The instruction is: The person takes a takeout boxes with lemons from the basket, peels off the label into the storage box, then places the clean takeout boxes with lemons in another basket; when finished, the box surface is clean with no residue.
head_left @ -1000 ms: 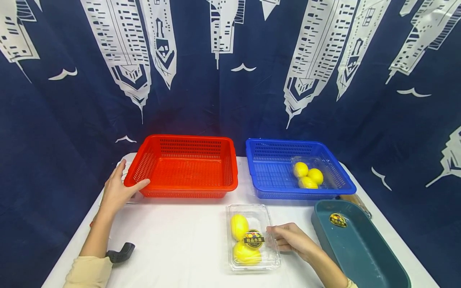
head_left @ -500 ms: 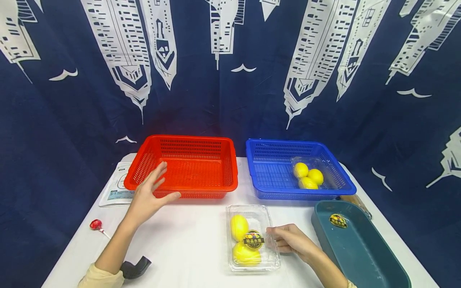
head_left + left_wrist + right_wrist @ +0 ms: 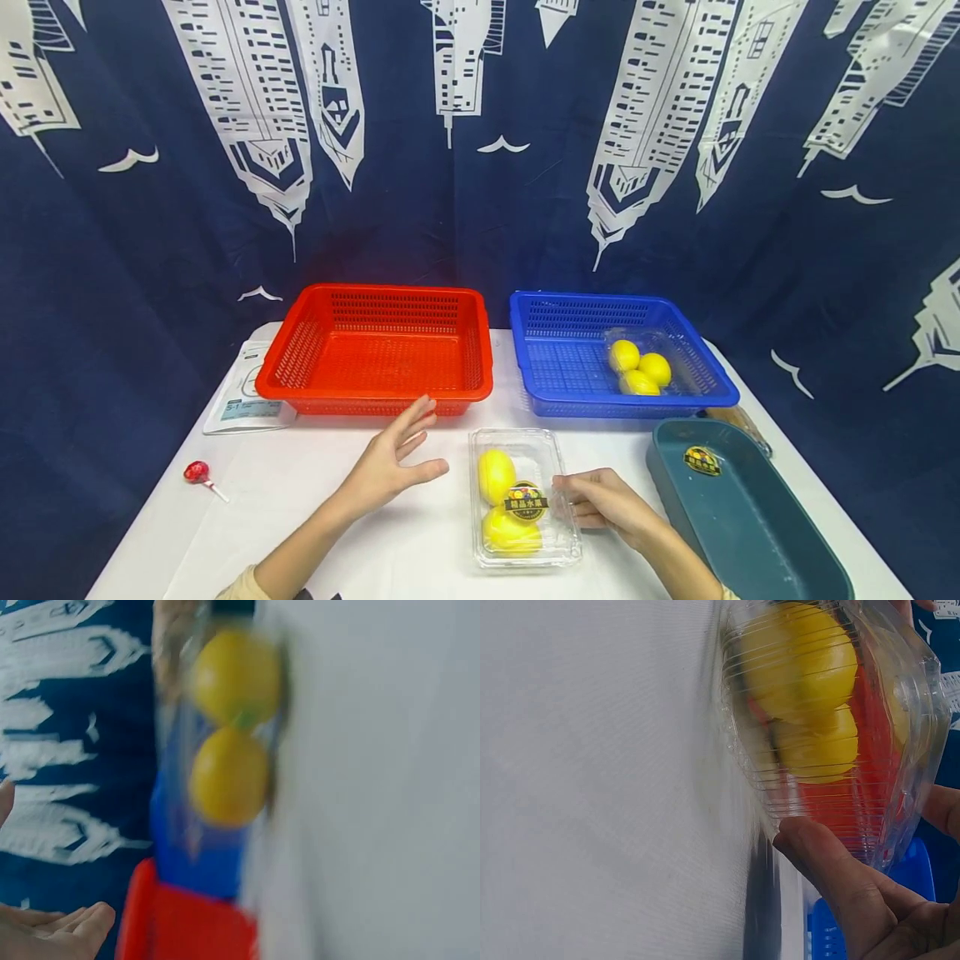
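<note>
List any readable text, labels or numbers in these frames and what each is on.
"精品水果": round sticker on the clear clamshell box of lemons that the right hand holds.
Round sticker on the teal tray: same look, print too small to read.
White packet left of the red basket: printed, too small to read.
Curtain: pictures only, no words.
</note>
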`<state>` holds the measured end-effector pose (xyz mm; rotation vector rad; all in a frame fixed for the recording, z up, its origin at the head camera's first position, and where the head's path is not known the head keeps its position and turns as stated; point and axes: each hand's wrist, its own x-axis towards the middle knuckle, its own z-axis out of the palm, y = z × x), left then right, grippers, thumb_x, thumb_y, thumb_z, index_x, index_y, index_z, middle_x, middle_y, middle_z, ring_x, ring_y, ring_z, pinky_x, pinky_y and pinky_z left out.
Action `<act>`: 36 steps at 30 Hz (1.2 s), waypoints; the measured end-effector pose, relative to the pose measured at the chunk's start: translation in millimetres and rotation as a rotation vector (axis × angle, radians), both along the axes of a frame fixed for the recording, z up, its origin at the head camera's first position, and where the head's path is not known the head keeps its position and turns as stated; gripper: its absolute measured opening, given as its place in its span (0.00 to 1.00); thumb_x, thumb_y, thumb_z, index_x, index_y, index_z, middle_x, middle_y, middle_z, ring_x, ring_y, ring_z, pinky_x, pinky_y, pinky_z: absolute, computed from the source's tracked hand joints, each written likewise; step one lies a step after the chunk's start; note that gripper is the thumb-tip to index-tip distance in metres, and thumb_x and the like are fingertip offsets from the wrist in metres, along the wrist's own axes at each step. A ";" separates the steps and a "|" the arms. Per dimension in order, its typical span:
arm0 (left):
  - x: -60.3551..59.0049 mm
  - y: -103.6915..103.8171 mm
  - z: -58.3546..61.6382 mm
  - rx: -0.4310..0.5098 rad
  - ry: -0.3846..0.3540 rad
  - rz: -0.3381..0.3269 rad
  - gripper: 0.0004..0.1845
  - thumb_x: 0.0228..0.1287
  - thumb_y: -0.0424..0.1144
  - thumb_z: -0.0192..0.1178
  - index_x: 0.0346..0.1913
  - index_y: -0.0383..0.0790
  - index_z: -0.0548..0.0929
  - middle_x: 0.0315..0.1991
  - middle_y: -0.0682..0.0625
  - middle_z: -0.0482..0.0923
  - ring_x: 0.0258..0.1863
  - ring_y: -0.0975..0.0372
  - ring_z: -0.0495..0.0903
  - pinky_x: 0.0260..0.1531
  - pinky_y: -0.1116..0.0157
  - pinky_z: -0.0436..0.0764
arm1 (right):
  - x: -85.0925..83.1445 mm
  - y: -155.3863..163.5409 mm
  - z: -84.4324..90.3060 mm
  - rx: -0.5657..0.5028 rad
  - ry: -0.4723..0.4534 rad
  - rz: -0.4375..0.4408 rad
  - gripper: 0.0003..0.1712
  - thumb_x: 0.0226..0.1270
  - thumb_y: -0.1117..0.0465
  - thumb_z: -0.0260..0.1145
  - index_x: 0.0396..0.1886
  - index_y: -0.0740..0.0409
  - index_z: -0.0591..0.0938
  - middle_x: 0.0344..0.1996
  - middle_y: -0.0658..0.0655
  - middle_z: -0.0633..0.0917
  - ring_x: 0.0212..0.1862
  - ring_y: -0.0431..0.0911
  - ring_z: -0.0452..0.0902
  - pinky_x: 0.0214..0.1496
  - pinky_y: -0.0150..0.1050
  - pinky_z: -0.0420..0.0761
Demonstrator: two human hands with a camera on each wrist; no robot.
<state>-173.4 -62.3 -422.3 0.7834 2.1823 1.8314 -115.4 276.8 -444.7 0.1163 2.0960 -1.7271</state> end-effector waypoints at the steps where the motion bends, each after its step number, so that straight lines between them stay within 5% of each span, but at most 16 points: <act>1: 0.3 4.8 -4.7 0.019 -0.040 -0.018 0.51 0.57 0.39 0.70 0.77 0.35 0.49 0.76 0.39 0.55 0.73 0.46 0.61 0.68 0.57 0.67 | 0.0 0.1 -0.4 -0.001 0.001 -0.001 0.30 0.67 0.56 0.58 0.58 0.79 0.75 0.32 0.48 0.86 0.33 0.35 0.83 0.40 0.31 0.87; 11: 4.5 41.0 -41.8 0.140 -0.280 -0.012 0.48 0.61 0.37 0.66 0.74 0.23 0.46 0.74 0.28 0.52 0.71 0.37 0.60 0.69 0.49 0.66 | -0.5 -0.2 -1.6 0.005 -0.011 -0.020 0.30 0.68 0.54 0.59 0.56 0.78 0.76 0.31 0.48 0.85 0.32 0.35 0.83 0.39 0.31 0.86; 18: 12.3 50.4 -56.3 0.139 -0.428 -0.032 0.47 0.66 0.47 0.60 0.76 0.30 0.45 0.76 0.34 0.49 0.74 0.41 0.56 0.72 0.46 0.60 | -0.2 -0.8 -0.6 0.006 -0.022 -0.024 0.31 0.67 0.52 0.60 0.56 0.78 0.77 0.30 0.47 0.81 0.31 0.33 0.80 0.37 0.28 0.85; 25: 16.2 61.5 -70.4 0.180 -0.446 -0.041 0.47 0.67 0.47 0.59 0.77 0.32 0.43 0.77 0.34 0.43 0.76 0.42 0.48 0.75 0.45 0.50 | -1.1 -0.6 -1.2 0.004 -0.029 -0.034 0.31 0.65 0.49 0.63 0.52 0.77 0.79 0.30 0.48 0.83 0.33 0.36 0.83 0.39 0.31 0.86; 36: 19.1 66.3 -79.0 0.173 -0.381 -0.049 0.47 0.67 0.48 0.59 0.76 0.30 0.45 0.77 0.34 0.43 0.77 0.42 0.46 0.74 0.49 0.51 | 0.1 -1.5 -1.6 0.030 -0.042 -0.051 0.31 0.66 0.48 0.62 0.51 0.75 0.78 0.27 0.47 0.74 0.31 0.35 0.78 0.36 0.29 0.85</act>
